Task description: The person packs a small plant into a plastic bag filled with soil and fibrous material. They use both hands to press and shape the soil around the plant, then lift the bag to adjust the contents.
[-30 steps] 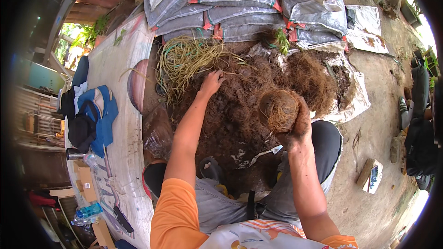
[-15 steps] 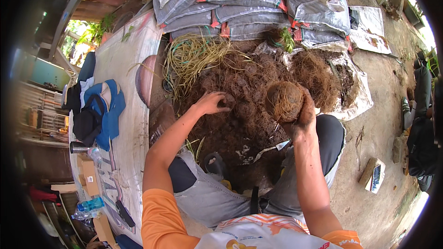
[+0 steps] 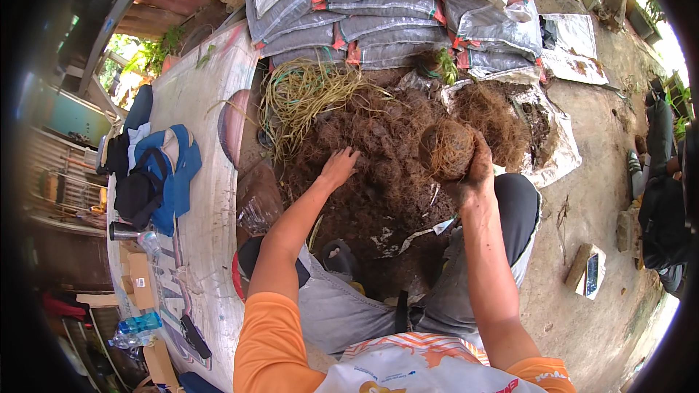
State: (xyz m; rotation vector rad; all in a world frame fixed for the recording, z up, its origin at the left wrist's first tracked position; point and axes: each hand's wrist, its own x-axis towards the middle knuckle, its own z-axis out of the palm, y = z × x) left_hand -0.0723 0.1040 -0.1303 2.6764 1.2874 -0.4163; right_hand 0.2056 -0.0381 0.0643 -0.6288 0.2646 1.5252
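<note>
A round brown ball wrapped in coconut fibre [image 3: 445,149] rests in my right hand [image 3: 479,167], whose soil-stained fingers curl around its right side and underside. Below it spreads a heap of dark soil and coconut fibre [image 3: 386,127]. My left hand [image 3: 339,167] reaches to the left part of this heap, fingers stretched out and touching or just above the fibre, with nothing visible in them. Loose reddish-brown coconut fibre [image 3: 488,120] lies on a white sack [image 3: 564,153] right of the heap.
Yellow-green dried strands [image 3: 309,98] lie tangled at the heap's far left. Stacked grey sacks [image 3: 393,29] stand behind. A white-topped table [image 3: 211,247] on the left bears a blue bag [image 3: 178,175], bottles and boxes. A block with a phone [image 3: 590,273] sits on the right floor.
My left hand has shifted slightly left and its fingers have turned from curved to stretched out over the heap. The ball stays in my right hand. The view has moved a little.
</note>
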